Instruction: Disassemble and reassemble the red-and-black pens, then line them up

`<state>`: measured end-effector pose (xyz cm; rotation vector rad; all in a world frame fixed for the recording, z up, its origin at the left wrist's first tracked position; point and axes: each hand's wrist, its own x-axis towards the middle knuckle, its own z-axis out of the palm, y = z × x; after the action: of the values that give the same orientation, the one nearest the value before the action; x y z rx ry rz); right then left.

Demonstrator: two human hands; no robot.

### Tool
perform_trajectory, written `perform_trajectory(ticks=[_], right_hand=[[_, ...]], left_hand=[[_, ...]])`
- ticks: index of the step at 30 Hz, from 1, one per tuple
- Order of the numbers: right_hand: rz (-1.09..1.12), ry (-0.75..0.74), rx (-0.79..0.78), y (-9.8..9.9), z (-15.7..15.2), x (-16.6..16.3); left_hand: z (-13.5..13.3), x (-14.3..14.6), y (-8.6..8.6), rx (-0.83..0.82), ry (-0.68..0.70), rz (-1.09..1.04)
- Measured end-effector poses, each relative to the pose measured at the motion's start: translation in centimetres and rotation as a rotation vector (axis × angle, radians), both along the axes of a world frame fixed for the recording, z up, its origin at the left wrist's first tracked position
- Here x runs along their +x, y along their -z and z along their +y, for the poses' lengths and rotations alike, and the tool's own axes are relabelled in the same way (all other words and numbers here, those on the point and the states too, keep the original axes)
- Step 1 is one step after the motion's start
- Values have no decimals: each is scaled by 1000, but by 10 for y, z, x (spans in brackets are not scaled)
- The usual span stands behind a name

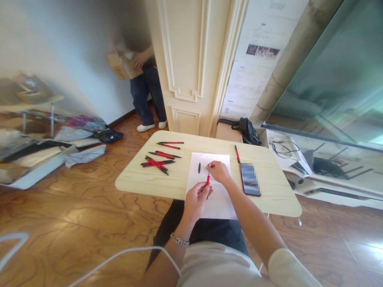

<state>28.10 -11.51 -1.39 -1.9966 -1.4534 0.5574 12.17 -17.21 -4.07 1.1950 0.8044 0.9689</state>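
My left hand [195,198] is closed around the red barrel of a taken-apart pen [208,180], held upright over a sheet of white paper [197,207]. A thin refill [209,171] sticks up out of the barrel. At its upper end my right hand [220,171] pinches with thumb and forefinger; whether a small part such as a spring is also between them is too small to tell. Just left of the hands, a black pen tip piece [199,168] lies on the paper.
Several red-and-black pens [158,162] lie on the left of the wooden table [131,181]. One pen [237,153] and a phone [250,179] lie on the right. A person [146,87] holding a cardboard box [121,65] stands beyond. A white cable [128,251] crosses near my left forearm.
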Motion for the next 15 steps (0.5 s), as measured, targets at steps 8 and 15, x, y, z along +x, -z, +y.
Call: perform_trajectory(ticks=[8,15], right_hand=[[-292,25,-221,-1,12,-18],[-360,-15,-200,1,10,-19]], left_hand=[[3,-5,1,-10,-19,-12],[4,-3,2,7,-22,5]])
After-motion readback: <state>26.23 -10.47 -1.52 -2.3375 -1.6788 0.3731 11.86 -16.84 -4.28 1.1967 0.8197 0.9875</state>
